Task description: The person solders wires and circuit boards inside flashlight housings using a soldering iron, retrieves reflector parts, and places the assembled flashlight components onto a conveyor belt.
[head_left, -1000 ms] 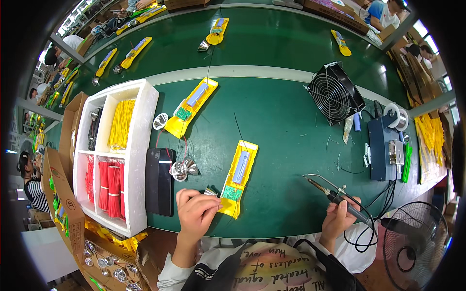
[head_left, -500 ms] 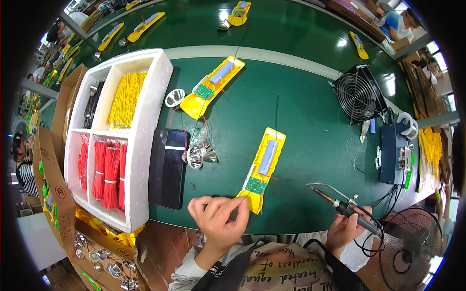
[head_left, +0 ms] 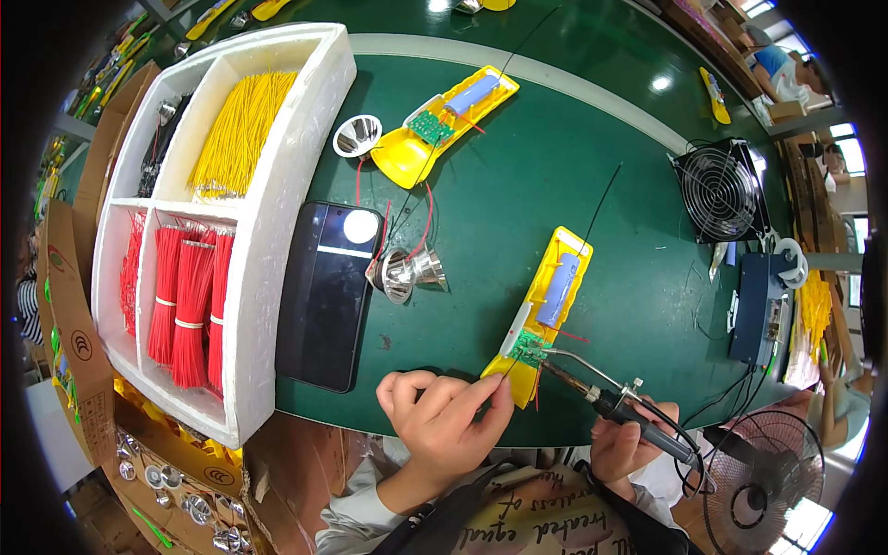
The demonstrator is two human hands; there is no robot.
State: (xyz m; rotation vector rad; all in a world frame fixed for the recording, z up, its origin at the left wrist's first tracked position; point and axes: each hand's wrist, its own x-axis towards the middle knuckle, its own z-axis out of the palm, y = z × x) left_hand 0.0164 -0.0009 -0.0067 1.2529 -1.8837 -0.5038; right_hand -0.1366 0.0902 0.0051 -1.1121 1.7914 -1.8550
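Observation:
In front of me lies a long yellow plastic housing (head_left: 570, 242), angled on the green bench, with a blue cylindrical battery (head_left: 557, 289) and a small green circuit board (head_left: 528, 347) in it. A thin black wire (head_left: 511, 367) is pinched between thumb and forefinger of my left hand (head_left: 442, 416), at the housing's near end. My right hand (head_left: 631, 446) is closed round a soldering iron (head_left: 612, 404) with a curved metal solder-feed tube (head_left: 587, 363). Both the iron's tip and the tube's end are at the board; whether they touch it I cannot tell.
On the left stands a white foam box (head_left: 294, 185) of red, yellow and black wires, beside a dark phone (head_left: 324, 305). Another yellow housing (head_left: 398, 159) lies farther off, with shiny reflectors (head_left: 398, 276) wired nearby. At right are a black fan (head_left: 720, 190) and a blue soldering station (head_left: 754, 305).
My right hand has brought the soldering iron leftward to the circuit board. My left hand still pinches the wire. The whole view has shifted, and the near housing appears farther right.

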